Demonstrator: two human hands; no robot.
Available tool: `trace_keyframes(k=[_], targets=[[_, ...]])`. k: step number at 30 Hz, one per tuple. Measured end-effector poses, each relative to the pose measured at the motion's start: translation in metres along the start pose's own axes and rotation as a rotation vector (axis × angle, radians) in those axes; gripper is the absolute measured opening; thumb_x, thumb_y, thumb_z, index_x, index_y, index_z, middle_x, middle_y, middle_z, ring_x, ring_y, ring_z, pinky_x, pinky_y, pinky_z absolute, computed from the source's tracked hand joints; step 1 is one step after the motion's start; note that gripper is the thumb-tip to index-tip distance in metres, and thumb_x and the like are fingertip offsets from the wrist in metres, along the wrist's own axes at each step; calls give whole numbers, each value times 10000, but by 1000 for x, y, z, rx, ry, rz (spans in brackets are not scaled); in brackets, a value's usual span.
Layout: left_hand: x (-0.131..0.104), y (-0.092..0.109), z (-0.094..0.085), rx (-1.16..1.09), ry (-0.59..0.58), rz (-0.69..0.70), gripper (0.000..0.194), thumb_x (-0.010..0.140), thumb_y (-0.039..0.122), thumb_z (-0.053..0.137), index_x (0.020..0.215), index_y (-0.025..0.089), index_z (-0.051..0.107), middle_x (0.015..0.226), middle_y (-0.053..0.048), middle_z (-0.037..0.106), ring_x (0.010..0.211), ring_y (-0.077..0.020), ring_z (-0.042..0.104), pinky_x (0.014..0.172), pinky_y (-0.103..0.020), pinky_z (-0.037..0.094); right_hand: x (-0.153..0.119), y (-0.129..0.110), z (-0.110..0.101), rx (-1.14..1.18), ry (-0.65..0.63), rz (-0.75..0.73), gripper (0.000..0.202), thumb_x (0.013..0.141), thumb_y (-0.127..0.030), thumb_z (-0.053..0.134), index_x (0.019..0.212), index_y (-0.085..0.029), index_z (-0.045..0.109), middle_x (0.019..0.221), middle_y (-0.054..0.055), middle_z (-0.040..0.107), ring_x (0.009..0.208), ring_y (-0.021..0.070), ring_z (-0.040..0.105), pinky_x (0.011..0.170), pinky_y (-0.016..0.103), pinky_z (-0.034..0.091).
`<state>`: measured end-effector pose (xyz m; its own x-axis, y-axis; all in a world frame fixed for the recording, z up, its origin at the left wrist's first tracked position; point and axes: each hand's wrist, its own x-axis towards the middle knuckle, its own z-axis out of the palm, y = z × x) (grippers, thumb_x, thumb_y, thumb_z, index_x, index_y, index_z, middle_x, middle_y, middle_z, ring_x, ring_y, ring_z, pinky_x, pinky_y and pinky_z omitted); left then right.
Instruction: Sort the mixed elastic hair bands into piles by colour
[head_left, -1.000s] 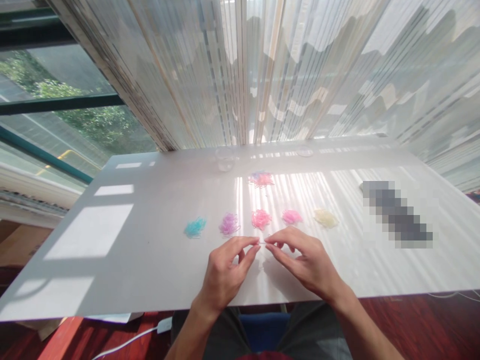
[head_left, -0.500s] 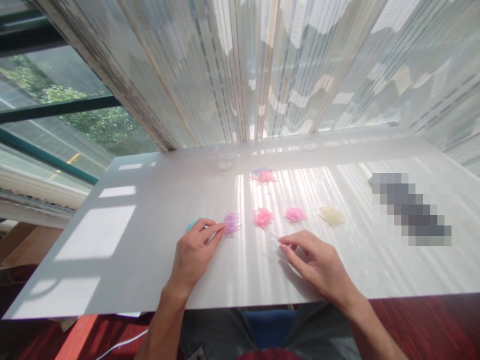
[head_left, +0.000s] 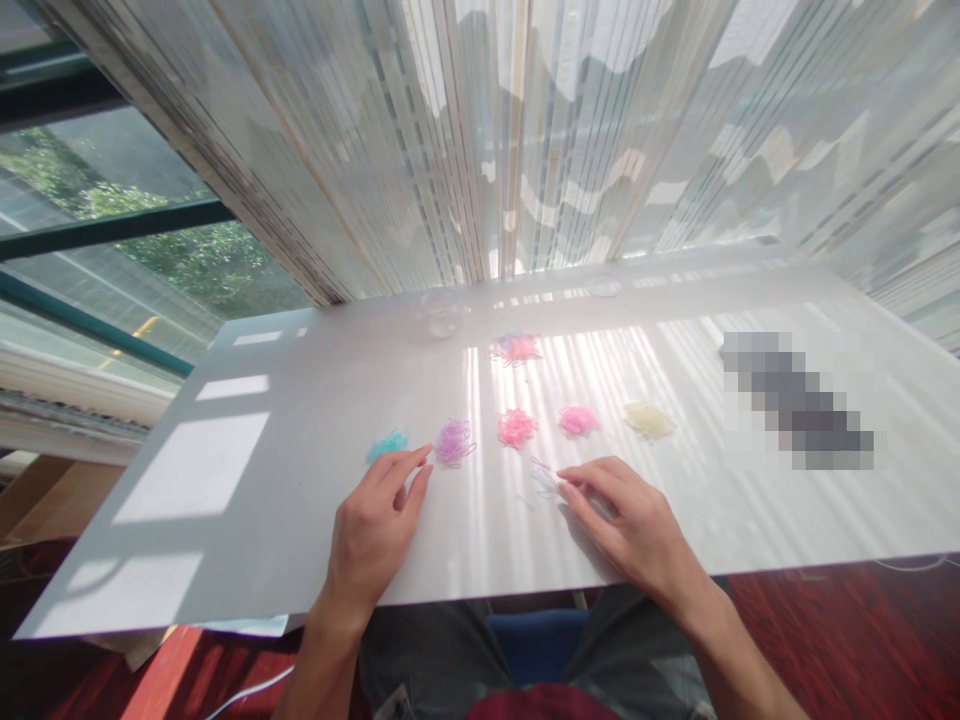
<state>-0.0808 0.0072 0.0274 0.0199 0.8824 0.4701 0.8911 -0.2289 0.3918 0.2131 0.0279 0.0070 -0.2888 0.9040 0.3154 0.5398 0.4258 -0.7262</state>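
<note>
My left hand [head_left: 381, 515] is beside the pile of purple rubber bands [head_left: 454, 442], its thumb and forefinger slightly apart with nothing visible between them. Just beyond its knuckles lies a turquoise pile [head_left: 388, 445], partly hidden by the fingers. To the right, my right hand [head_left: 626, 510] pinches a few thin, pale rubber bands [head_left: 541, 478] low over the table, some of them lilac and bluish. In a row beyond it are a coral-pink pile [head_left: 517, 428], a bright pink pile [head_left: 578, 420] and a pale yellow pile [head_left: 649, 420].
A mixed pile of bands [head_left: 516, 348] lies farther back on the white table [head_left: 255, 560]. Near the curtain [head_left: 420, 150] stand a clear container [head_left: 441, 318] and a clear round lid [head_left: 603, 287]. A blurred-out dark object [head_left: 799, 400] is at right.
My left hand has drawn back from the purple pile and its fingertips have parted. My right hand stays in nearly the same place, still pinching. The view has shifted slightly.
</note>
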Motion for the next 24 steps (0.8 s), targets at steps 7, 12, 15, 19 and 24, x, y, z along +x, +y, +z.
trace_keyframes(k=[7, 12, 15, 19, 24], targets=[[-18, 44, 18, -145, -291, 91, 239, 1024, 286, 558, 1228, 236, 671, 1124, -22, 723, 579, -96, 580, 647, -242, 525, -13, -2, 0, -91, 6, 3, 157, 980, -242, 625, 1124, -210, 681, 987, 74, 657, 944, 237, 655, 827, 370, 563], [-8, 58, 38, -129, -394, 69, 186, 1022, 271, 562, 1110, 276, 726, 1034, 19, 707, 626, -107, 648, 647, -237, 521, -7, -9, 9, -190, -20, 8, 115, 935, -200, 670, 1047, -190, 697, 932, 67, 657, 919, 256, 639, 834, 410, 552], [-3, 59, 43, -125, -405, 54, 159, 1026, 260, 555, 1017, 264, 714, 976, 21, 701, 739, -142, 699, 655, -238, 511, -4, -9, 17, -204, 21, 14, 68, 954, -185, 638, 980, -203, 698, 886, 54, 661, 883, 245, 639, 816, 398, 539], [-8, 57, 48, -123, -330, 84, 173, 1046, 251, 490, 992, 229, 654, 964, -2, 687, 756, -165, 692, 651, -259, 503, -5, -7, 24, -203, 100, -17, 59, 950, -191, 648, 975, -201, 701, 872, 53, 661, 864, 245, 638, 803, 397, 537], [-14, 53, 53, -251, -223, 141, 180, 1065, 260, 431, 1030, 212, 601, 966, -21, 693, 758, -165, 690, 689, -270, 509, -10, -12, 25, -68, 94, -96, 155, 971, -227, 642, 1116, -215, 695, 970, 63, 672, 917, 222, 655, 818, 344, 571]])
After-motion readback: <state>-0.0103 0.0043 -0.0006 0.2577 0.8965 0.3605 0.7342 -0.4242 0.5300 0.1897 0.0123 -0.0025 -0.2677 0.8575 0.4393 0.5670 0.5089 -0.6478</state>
